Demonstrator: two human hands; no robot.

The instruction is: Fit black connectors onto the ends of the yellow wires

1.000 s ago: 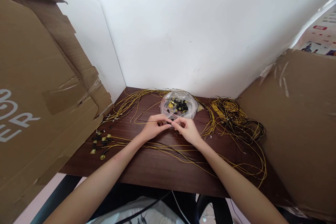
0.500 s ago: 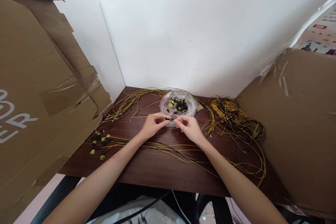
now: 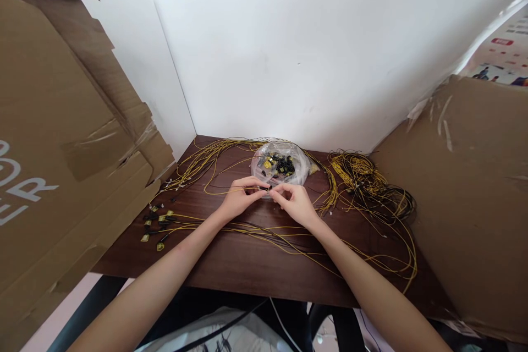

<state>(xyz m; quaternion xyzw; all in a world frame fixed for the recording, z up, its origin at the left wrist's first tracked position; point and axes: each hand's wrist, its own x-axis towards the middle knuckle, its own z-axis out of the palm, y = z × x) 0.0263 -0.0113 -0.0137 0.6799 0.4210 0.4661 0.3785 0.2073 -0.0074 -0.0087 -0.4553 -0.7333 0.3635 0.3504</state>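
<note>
My left hand (image 3: 243, 196) pinches a thin yellow and black wire (image 3: 215, 193) whose loose length runs off to the left. Its end reaches a small black part (image 3: 267, 188) between the two sets of fingertips. My right hand (image 3: 295, 202) is closed in a pinch at that same part, its fingertips almost touching those of the left. Just behind both hands sits a clear plastic bag (image 3: 304, 169), open at the top, with small black and yellow pieces (image 3: 284, 164) inside. My fingers hide most of the black part.
Wires with black and yellow connectors (image 3: 160, 246) lie front left, their leads passing under my forearms. A coiled wire bundle (image 3: 371, 181) lies at the right, another bundle (image 3: 202, 157) at the back left. Cardboard (image 3: 82, 121) flanks the left, a box (image 3: 466, 187) the right, a white wall (image 3: 280, 55) behind.
My right hand has shifted slightly left, bringing its fingertips closer to my left hand's. The wire left of my left hand now hangs lower. The bag and bundles stay put.
</note>
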